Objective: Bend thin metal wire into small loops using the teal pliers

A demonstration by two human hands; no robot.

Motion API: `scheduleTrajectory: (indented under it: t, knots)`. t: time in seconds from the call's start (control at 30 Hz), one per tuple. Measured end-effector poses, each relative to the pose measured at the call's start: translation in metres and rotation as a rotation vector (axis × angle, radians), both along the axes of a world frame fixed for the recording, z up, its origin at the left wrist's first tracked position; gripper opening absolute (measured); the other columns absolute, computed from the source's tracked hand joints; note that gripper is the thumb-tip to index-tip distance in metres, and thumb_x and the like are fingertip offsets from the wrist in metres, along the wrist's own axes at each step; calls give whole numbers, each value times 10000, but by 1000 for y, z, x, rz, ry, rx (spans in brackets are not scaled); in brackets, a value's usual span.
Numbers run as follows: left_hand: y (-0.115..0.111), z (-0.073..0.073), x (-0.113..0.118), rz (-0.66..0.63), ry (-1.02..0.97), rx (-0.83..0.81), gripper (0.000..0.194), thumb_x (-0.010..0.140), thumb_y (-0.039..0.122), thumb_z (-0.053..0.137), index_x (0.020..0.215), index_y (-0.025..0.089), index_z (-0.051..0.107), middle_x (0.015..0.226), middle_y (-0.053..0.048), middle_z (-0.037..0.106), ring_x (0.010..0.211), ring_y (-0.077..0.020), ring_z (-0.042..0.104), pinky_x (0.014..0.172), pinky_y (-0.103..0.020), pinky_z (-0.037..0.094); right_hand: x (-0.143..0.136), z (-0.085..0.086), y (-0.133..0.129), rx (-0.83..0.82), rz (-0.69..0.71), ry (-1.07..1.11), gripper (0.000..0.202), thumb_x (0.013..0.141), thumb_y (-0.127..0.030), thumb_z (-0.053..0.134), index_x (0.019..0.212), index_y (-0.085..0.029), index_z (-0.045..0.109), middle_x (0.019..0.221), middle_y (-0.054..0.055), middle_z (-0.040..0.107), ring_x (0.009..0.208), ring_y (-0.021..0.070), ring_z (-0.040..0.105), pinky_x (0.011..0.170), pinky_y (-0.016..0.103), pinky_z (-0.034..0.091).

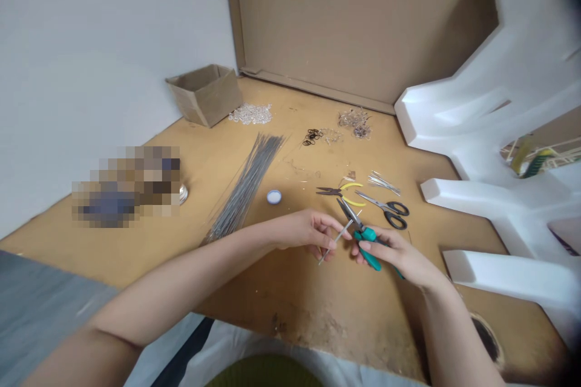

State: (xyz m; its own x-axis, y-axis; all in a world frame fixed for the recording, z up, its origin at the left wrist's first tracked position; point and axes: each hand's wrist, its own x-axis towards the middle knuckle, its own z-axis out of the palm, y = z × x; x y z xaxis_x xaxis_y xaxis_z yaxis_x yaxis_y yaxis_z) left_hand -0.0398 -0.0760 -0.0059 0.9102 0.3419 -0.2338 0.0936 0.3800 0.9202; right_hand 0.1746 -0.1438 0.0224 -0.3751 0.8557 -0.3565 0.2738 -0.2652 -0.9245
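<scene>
My left hand (313, 233) pinches a thin metal rod (339, 238) that slants up to the right. In my right hand (385, 251) is a pair of pliers with green handles (368, 236); their jaws point up and left and meet the upper part of the rod. Whether the jaws grip the rod I cannot tell. Just beyond lie yellow-handled pliers (333, 191) and black-handled scissors (394, 214). A small white dish with a blue rim (274, 197) sits left of these tools. Farther left a bundle of long grey wires (249, 187) lies slanted.
An open cardboard box (209, 97) stands at the back left beside a heap of clear small pieces (251, 113). Small wire pieces (354, 124), black loops (312, 136) and short rods (384, 182) lie farther back. White moulded foam (454, 193) borders the right side.
</scene>
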Motion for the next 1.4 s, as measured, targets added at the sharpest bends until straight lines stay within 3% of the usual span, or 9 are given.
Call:
scheduleTrajectory:
  t: [1.0, 1.2, 1.4]
  knots:
    - [0, -2, -1, -44, -3, -68, 386, 693, 312, 670, 1050, 187, 594, 667, 2, 602, 602, -93, 582, 543, -205, 456, 1, -2, 0, -41, -15, -45, 266, 761, -414, 569, 768, -152, 608, 680, 37, 613, 592, 135, 558, 481, 228, 410]
    - [1, 5, -2, -37, 28, -63, 394, 678, 315, 681, 1035, 171, 601, 642, 1, 608, 574, -94, 584, 534, -209, 465, -3, -2, -1, 44, -33, -94, 220, 757, -380, 574, 733, -161, 594, 642, 8, 578, 547, 114, 513, 514, 235, 397]
    - [8, 6, -7, -42, 69, -44, 407, 651, 311, 698, 1019, 157, 612, 619, 5, 609, 550, -92, 585, 534, -208, 475, -10, -15, 0, 198, -62, -259, 203, 780, -356, 538, 691, -173, 550, 581, -17, 532, 516, 114, 470, 490, 235, 351]
